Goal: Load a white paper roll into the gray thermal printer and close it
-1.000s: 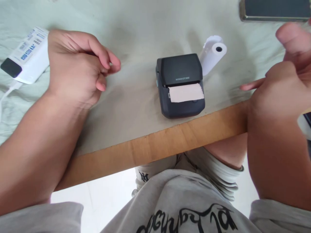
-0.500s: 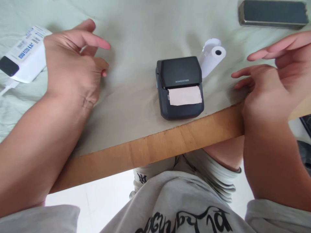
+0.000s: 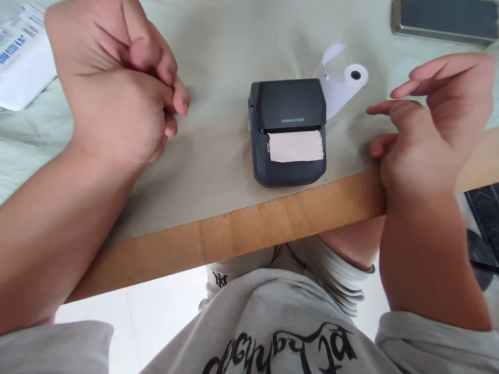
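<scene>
A small black label printer point(image 3: 289, 169) sits near the table's front edge, a strip of pinkish-white paper point(image 3: 296, 146) coming out of its front slot. Right behind it lies a white paper roll point(image 3: 343, 91) with a dark hole in its core and a loose end curling up. My left hand point(image 3: 117, 88) is to the left of the printer, fingers curled in and holding nothing that I can see. To the right, my right hand point(image 3: 432, 109) has its fingers apart with nothing in them. Neither hand touches the printer or the roll.
A white device point(image 3: 27, 67) with a printed label is partly cut off at the far left. In the back right corner lies a dark rectangular box point(image 3: 446, 18). Pale cloth covers the table, whose wooden edge point(image 3: 218, 234) runs in front of my lap.
The fingers of my left hand have curled inward from a more stretched pose. My right hand's fingers have shifted slightly. The view has moved a little; the printer and roll stay in place.
</scene>
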`<state>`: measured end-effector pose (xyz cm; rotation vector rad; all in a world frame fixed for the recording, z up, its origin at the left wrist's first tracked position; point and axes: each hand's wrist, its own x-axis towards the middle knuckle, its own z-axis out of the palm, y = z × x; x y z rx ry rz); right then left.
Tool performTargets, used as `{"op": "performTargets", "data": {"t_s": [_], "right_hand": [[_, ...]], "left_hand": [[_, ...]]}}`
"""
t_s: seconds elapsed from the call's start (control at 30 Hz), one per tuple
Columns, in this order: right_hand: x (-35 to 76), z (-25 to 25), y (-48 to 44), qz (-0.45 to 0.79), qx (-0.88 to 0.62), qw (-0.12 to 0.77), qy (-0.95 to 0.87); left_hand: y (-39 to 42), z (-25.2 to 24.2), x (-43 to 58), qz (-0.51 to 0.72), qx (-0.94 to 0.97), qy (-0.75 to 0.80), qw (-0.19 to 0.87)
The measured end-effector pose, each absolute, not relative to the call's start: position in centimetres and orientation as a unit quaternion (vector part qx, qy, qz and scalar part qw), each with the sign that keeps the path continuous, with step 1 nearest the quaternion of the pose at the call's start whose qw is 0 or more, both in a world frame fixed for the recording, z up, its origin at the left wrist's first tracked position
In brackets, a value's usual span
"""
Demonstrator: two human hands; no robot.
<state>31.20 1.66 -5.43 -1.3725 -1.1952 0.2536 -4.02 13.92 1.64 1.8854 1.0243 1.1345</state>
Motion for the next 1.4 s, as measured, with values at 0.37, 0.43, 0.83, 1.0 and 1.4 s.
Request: {"op": "performTargets", "data": {"t_s": [0.37, 0.43, 0.83, 1.0, 1.4], "right_hand": [[33.0, -6.6, 2.4, 0.129, -0.484, 0.664, -0.555], [32.8, -7.0, 3.0, 0.098, -0.488, 0.666, -0.557], [27.9, -4.2, 0.0, 0.052, -0.528, 0.473, -0.704], [27.2, -4.2, -0.1, 0.059, -0.511, 0.375, -0.771], [27.0, -1.1, 0.0, -0.008, -0.443, 0.333, -0.832]], "left_hand": [[14.1, -2.4, -4.2, 0.322, 0.810, 0.379, 0.312], [14.2, -2.2, -4.2, 0.306, 0.818, 0.378, 0.307], [8.1, -1.1, -4.3, 0.162, 0.918, 0.295, 0.210], [6.9, -3.3, -4.3, 0.160, 0.914, 0.311, 0.207], [6.9, -4.2, -4.1, 0.176, 0.929, 0.294, 0.139]]}}
